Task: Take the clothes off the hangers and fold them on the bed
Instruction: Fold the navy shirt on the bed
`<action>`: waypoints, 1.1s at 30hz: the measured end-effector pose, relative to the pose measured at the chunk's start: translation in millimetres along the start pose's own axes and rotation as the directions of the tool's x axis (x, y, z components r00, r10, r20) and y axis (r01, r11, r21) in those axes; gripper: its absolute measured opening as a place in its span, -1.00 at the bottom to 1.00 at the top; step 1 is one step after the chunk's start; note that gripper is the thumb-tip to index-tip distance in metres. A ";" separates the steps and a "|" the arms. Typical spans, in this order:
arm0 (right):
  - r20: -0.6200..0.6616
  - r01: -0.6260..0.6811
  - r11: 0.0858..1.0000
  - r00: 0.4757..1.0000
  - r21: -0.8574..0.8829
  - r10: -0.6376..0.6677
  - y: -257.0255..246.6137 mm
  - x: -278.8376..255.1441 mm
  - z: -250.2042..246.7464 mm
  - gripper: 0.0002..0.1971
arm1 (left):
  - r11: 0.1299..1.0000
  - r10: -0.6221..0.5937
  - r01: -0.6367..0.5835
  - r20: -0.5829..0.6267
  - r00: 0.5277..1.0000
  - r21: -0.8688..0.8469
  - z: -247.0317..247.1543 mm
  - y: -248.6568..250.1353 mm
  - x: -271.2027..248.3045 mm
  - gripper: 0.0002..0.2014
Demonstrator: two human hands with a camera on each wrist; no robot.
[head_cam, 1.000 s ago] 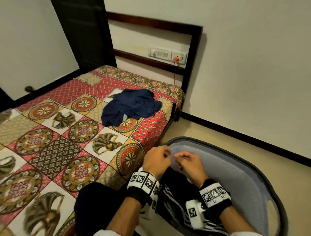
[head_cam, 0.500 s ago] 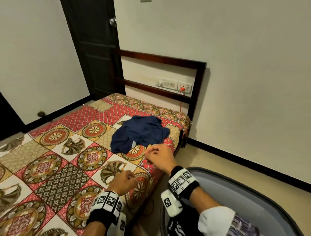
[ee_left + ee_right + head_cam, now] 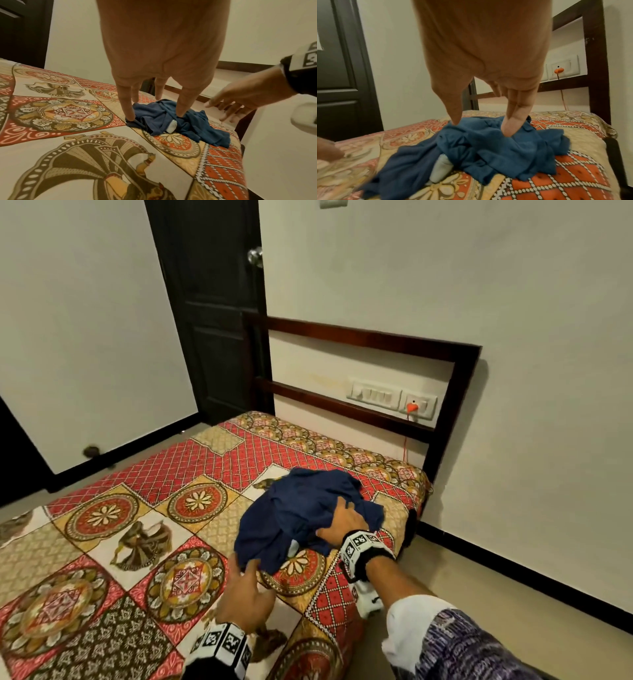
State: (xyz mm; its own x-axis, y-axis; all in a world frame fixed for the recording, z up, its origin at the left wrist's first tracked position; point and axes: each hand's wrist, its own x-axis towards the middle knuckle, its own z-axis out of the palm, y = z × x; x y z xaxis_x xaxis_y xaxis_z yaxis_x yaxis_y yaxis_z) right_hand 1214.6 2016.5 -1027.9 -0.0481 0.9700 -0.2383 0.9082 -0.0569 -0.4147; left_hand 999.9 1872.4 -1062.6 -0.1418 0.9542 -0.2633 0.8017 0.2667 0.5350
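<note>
A crumpled navy blue garment [image 3: 301, 508] lies on the patterned bedspread [image 3: 102, 542] near the headboard end, close to the bed's right edge. No hanger shows. My right hand [image 3: 337, 518] rests on top of the heap with straight fingers [image 3: 510, 121] and its thumb touching the cloth. My left hand [image 3: 250, 577] is spread flat, and its fingertips [image 3: 128, 116] meet the garment's [image 3: 188, 128] near left edge. A pale patch [image 3: 440, 171] peeks out from the folds.
A dark wooden headboard [image 3: 359, 340] stands against the wall behind the bed, with a switch panel and an orange plug [image 3: 411, 407] inside its frame. A dark door [image 3: 212, 320] is at the back left. Beige floor [image 3: 513, 594] runs along the bed's right side.
Both hands left the grey case on the floor and came up over the bed. The right hand landed on the blue garment and the left reached its near edge.
</note>
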 end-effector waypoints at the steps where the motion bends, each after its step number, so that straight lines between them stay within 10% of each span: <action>1: 0.042 -0.016 1.000 0.999 -0.003 0.016 6.1 8.2 5.4 0.08 | 1.000 -0.007 0.007 -0.005 1.000 -0.002 -1.9 -0.6 7.8 0.00; 5: 0.130 0.046 0.999 0.991 -0.021 -0.043 23.6 35.6 40.8 0.02 | 0.997 -0.059 0.052 0.102 0.993 0.065 5.9 -20.4 40.3 0.27; 11: -0.154 0.054 0.997 0.986 -0.059 -0.062 17.9 46.5 54.7 -0.82 | 0.982 -0.008 -0.037 0.236 0.972 0.186 33.4 -30.5 40.5 0.07; 16: -0.201 0.004 1.000 0.980 0.004 -0.003 4.4 56.9 40.9 -0.39 | 0.997 0.045 -0.057 0.230 0.972 0.049 41.3 -38.5 25.9 -0.02; 22: -0.217 0.016 0.950 0.975 0.312 0.055 -21.2 41.9 34.1 -0.87 | 0.973 0.038 0.009 0.197 0.980 -0.231 28.3 -39.0 -1.3 -0.32; 27: -0.278 0.349 0.703 0.935 0.620 -0.219 -101.1 -39.1 17.3 -0.87 | 0.412 -0.128 0.230 0.194 0.973 -0.882 -15.1 -18.3 -24.5 -0.62; 30: -0.248 0.493 0.589 0.858 0.641 -0.449 -140.5 -108.2 4.3 -0.87 | -0.010 -0.056 0.129 0.129 0.990 -0.992 -59.8 0.2 -48.4 -0.49; 33: -0.130 0.528 0.571 0.795 0.629 -0.593 -165.3 -167.2 5.8 -0.90 | -0.201 -0.060 0.020 0.032 0.998 -0.979 -105.6 22.9 -78.8 -0.59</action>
State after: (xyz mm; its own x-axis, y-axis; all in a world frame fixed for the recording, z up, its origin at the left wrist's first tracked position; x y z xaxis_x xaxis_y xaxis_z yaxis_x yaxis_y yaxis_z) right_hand 1070.1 1862.3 -924.6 -0.5230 0.8351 0.1704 0.2315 0.3316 -0.9146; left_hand 968.2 1817.6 -944.8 -0.1707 0.9318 -0.3204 -0.7326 0.0975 0.6736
